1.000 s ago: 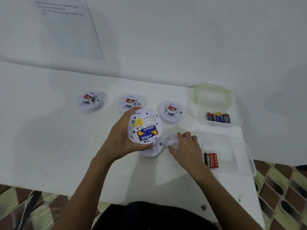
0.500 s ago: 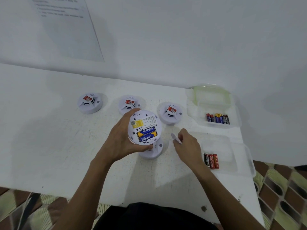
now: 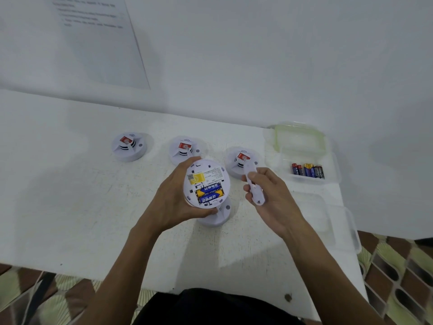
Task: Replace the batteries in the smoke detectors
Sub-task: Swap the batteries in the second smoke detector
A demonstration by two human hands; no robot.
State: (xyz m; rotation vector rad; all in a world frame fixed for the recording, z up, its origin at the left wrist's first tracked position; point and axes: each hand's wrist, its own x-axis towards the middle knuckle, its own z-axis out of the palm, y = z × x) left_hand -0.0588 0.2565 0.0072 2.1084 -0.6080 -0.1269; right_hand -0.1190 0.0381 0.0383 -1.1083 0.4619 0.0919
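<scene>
Open smoke detector (image 3: 206, 181) at frame centre, cover (image 3: 254, 186) just right.
The left hand (image 3: 173, 198) curls its fingers round it, two blue batteries (image 3: 209, 193) showing; the right hand (image 3: 274, 198) pinches the cover, thumb against fingers.

Single view: head-worn wide-angle camera. Looks forward and steeply down from above near edge of counter (image 3: 70, 195). Faces white wall (image 3: 257, 55) behind counter; wall fills upper third, paper sheet (image 3: 100, 43) at top left. Forearms enter from bottom edge. Left hand (image 3: 173, 198) with smoke detector (image 3: 207, 181) and right hand (image 3: 274, 198) with battery cover (image 3: 259, 198) sit at frame centre, close to lens. Wearer's dark clothing (image 3: 210, 306) at bottom centre. Patterned floor (image 3: 398, 277) in both lower corners. Counter edges bow toward frame sides.
</scene>
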